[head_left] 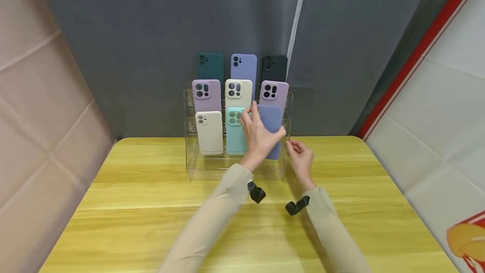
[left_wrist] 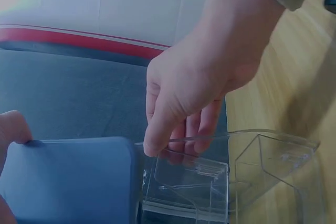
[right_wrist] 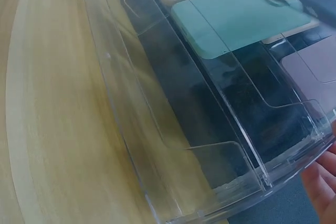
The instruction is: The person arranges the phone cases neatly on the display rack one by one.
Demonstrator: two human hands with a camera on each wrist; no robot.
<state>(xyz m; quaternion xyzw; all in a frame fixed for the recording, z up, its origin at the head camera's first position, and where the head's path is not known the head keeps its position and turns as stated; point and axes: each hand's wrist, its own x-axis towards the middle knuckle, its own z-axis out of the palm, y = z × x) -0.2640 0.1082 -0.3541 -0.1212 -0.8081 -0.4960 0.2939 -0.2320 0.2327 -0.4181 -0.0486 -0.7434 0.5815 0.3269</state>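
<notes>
A blue-violet phone case (head_left: pixel 270 132) sits at the right of the clear stand's front row, and my left hand (head_left: pixel 261 134) holds it by its edges between spread fingers and thumb. My right hand (head_left: pixel 302 159) pinches the upright side wall of the clear display stand (head_left: pixel 236 167); in the left wrist view its thumb and fingers lie on either side of that wall. Left of the held case stand a mint phone case (head_left: pixel 235 138), partly behind my left fingers, and a white phone case (head_left: pixel 210 134). In the right wrist view, the blue case (right_wrist: pixel 315 4) shows edge-on.
Behind, the middle tier bears a lilac case (head_left: pixel 206 98), a cream case (head_left: pixel 238 100) and another lilac case (head_left: pixel 274 96). On the top tier are a dark green case (head_left: pixel 211 68), a periwinkle case (head_left: pixel 244 70) and a black case (head_left: pixel 275 70). A grey curtain (head_left: pixel 159 54) hangs behind the wooden table (head_left: pixel 151 218).
</notes>
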